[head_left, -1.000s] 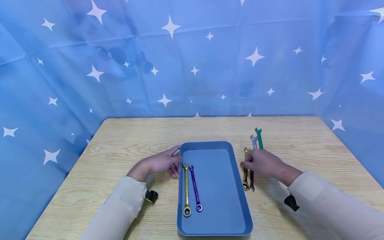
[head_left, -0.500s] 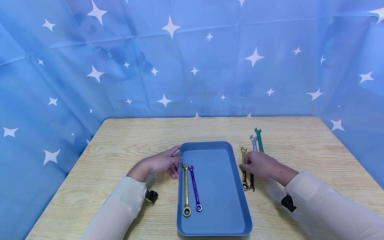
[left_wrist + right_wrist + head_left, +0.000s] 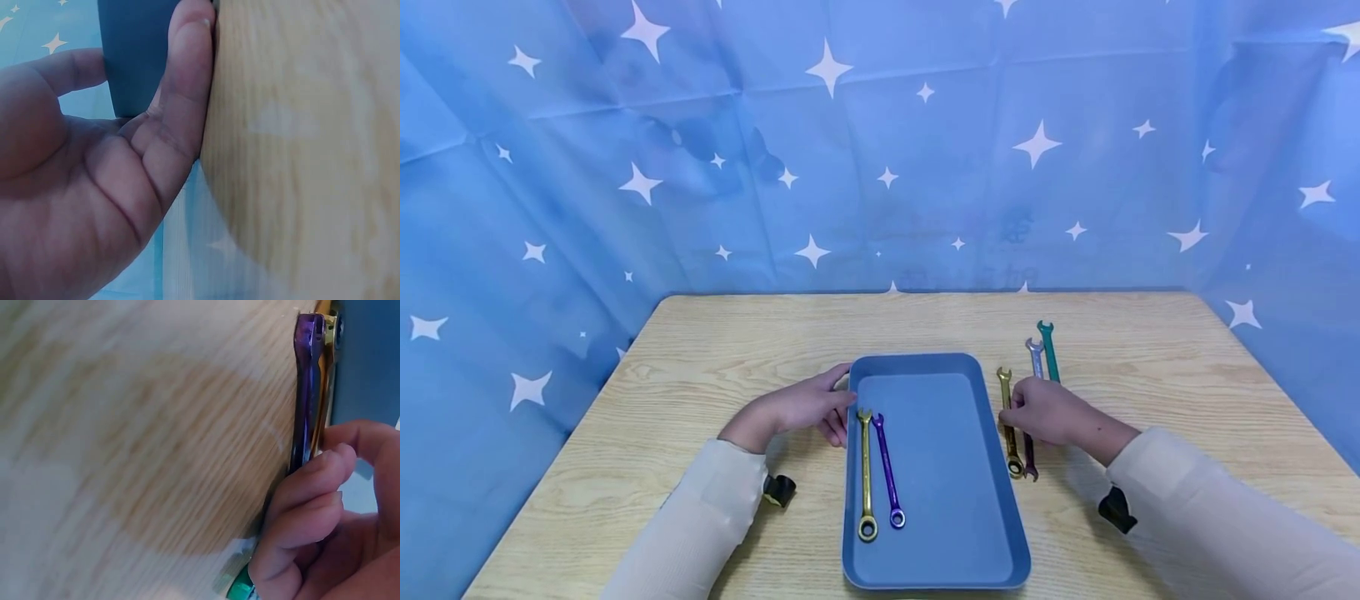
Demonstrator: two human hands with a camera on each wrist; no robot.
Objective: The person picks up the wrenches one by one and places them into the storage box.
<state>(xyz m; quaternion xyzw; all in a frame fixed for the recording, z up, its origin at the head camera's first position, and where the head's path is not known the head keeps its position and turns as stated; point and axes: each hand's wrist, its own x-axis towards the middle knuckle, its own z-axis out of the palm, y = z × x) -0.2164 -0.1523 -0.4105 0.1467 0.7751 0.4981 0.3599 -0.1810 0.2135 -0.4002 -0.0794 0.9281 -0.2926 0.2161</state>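
Observation:
My left hand point(image 3: 805, 408) holds the left side of a blue-grey tray point(image 3: 1000, 500), thumb at the rim and fingers low against the outer wall; the left wrist view shows the tray wall point(image 3: 134, 56) between them. A gold combination wrench point(image 3: 867, 475) and a purple one point(image 3: 887, 467) lie inside the tray. Beyond its right side my right hand point(image 3: 1052, 410) pinches another gold wrench point(image 3: 1006, 383) by its shank. Under that hand a dark purple wrench point(image 3: 306, 381) runs alongside. A silver wrench point(image 3: 1036, 354) and a green wrench point(image 3: 1048, 350) stick out behind the knuckles.
All this sits on a light wood-grain table point(image 3: 737, 333). A blue curtain point(image 3: 880, 167) with white stars hangs behind it and along its sides. Black wrist cameras point(image 3: 779, 490) are worn at both cuffs.
The upper end of the gold wrench in my right hand has shifted left, towards the tray, while its ring end stays about in place. My left hand and the tray have not moved.

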